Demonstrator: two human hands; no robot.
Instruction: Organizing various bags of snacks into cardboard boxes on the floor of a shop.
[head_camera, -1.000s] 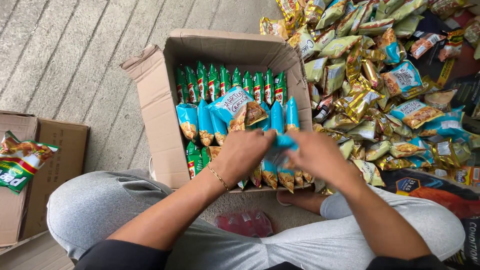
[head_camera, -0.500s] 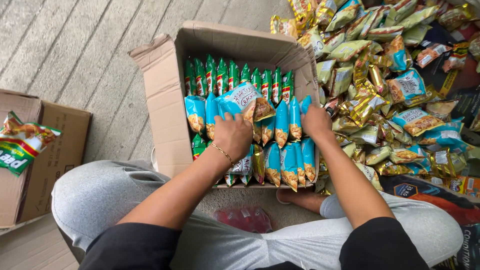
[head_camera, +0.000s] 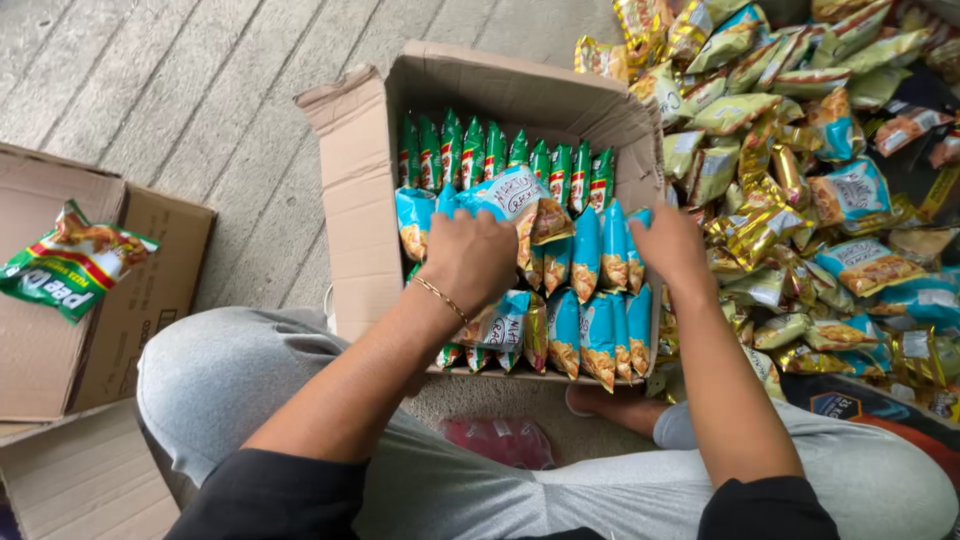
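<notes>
An open cardboard box (head_camera: 358, 200) stands on the floor between my knees. Inside it, green snack packets (head_camera: 500, 150) stand upright in a row at the far side, and blue snack packets (head_camera: 590, 300) fill the middle and near rows. My left hand (head_camera: 475, 258) rests on the blue packets at the middle left, fingers curled around them. My right hand (head_camera: 668, 240) presses on the blue packets at the right wall of the box. A thin bracelet (head_camera: 440, 296) circles my left wrist.
A big heap of loose snack packets (head_camera: 820, 170), blue, gold and green, covers the floor to the right. On the left lies a flattened cardboard box (head_camera: 130, 300) with one green packet (head_camera: 70, 262) on it. A pink packet (head_camera: 495, 440) lies between my legs.
My hands came apart and moved further into the box, setting the blue packets in among the rows. My left hand now sits on the middle row, my right at the box's right wall.
</notes>
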